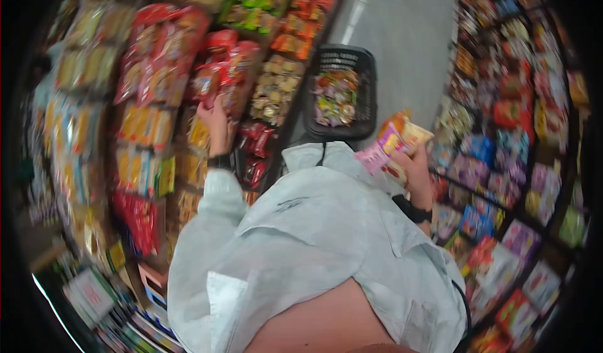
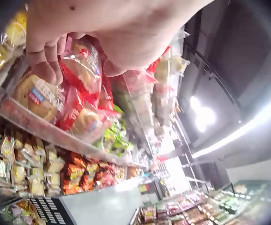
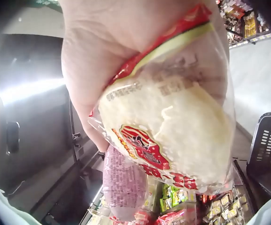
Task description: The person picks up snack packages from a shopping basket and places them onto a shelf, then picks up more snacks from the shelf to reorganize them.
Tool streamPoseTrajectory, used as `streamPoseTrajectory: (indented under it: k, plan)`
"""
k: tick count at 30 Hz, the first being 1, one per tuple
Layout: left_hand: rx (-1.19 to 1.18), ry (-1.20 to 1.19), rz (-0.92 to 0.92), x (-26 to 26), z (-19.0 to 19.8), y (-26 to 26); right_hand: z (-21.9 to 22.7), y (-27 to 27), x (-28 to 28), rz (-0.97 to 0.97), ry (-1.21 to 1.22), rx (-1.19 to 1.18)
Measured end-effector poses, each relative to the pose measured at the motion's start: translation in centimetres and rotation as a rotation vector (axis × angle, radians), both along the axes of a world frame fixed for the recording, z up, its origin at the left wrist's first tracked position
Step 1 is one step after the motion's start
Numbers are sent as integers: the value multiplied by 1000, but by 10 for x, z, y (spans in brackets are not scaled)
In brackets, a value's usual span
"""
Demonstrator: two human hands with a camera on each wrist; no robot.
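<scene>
My left hand [image 1: 215,124] reaches into a shelf bin of red-and-clear packaged buns. In the left wrist view, its fingers and thumb curl round both sides of one packaged bun [image 2: 82,68], with more packets lying right below. On the other side, my right hand [image 1: 414,172] grips several packaged snacks together. Among them are a clear bag of pale bread [image 3: 173,129] with a red label, a purple packet [image 1: 377,155] and an orange packet [image 1: 394,125]. The bread bag covers much of the right fingers in the right wrist view.
A black basket [image 1: 371,92] holding wrapped snacks [image 1: 336,98] stands on the grey aisle floor [image 1: 408,32] ahead. Tiered shelves of packets [image 1: 147,127] run along the left. Another packed snack display [image 1: 502,127] lines the right side.
</scene>
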State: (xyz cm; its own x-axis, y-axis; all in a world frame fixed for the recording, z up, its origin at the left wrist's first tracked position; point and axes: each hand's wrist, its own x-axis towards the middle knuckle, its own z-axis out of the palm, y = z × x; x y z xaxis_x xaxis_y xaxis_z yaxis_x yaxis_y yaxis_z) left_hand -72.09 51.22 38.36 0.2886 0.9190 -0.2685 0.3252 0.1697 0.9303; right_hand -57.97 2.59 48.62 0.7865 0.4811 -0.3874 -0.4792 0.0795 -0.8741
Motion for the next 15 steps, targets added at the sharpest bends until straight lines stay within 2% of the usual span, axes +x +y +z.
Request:
streamPoseTrajectory:
  k: [1,3,4,6,8,9,11,14,15]
  plan:
    - [-18,-52,-34,8,22,-35,-4,2,-5,-17,-51,10]
    - [-71,-94,-329,14,31,-81,17,15,-14,-9,-34,-14]
    - [-230,-64,-473,19,48,-110,18,16,-21,-20,-8,-40]
    - [-419,-231,-866,23,43,-156,22,21,-32,-6,12,-94]
    - [-623,-387,-1176,26,50,-199,29,29,-42,27,7,-139]
    - [-727,-376,-1284,29,63,-214,31,30,-48,44,13,-167]
    - [-700,-361,-1459,31,81,-231,32,31,-55,70,17,-206]
    - [-644,-381,-1468,30,83,-246,32,28,-64,90,42,-209]
    - [-690,-399,-1469,27,78,-250,32,26,-62,101,47,-202]
